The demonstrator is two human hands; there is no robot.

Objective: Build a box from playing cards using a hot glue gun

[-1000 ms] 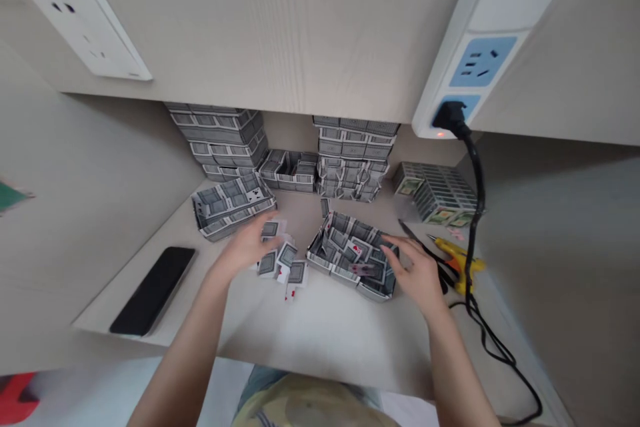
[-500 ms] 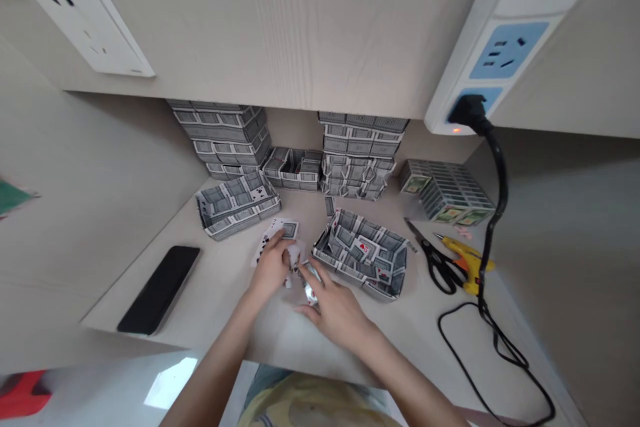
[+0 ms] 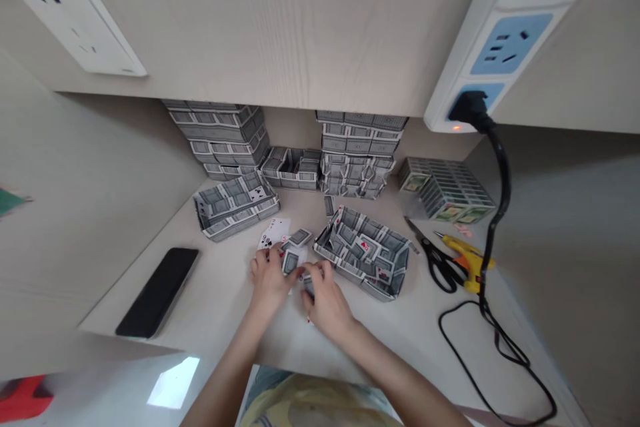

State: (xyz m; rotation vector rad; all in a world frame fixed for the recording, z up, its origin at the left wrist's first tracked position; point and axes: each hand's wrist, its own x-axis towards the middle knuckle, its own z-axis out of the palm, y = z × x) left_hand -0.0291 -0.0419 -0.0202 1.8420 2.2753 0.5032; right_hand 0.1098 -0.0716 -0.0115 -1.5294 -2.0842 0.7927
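Loose playing cards (image 3: pixel 274 232) lie on the desk by my hands, some face up, others showing grey backs. My left hand (image 3: pixel 269 280) is closed on a small grey-backed playing card (image 3: pixel 291 262), held between thumb and fingers. Close on its right, my right hand (image 3: pixel 327 300) curls round another playing card (image 3: pixel 309 285), mostly hidden by the fingers. The fingertips of both hands nearly meet. Just beyond my right hand sits an open box made of folded cards (image 3: pixel 370 280), with loose cards inside. A similar box (image 3: pixel 240 217) stands at the left.
Stacks of card boxes (image 3: pixel 360 147) line the back, with wrapped card decks (image 3: pixel 455 193) at the right. Black scissors (image 3: pixel 443 270), a yellow glue gun (image 3: pixel 465 257) and its black cable (image 3: pixel 505 173) lie right. A phone (image 3: pixel 159 292) rests at the left edge.
My left hand has drawn slightly nearer, its fingers more curled. The right fingers have closed round a card. More grey-backed cards now show between the hands.
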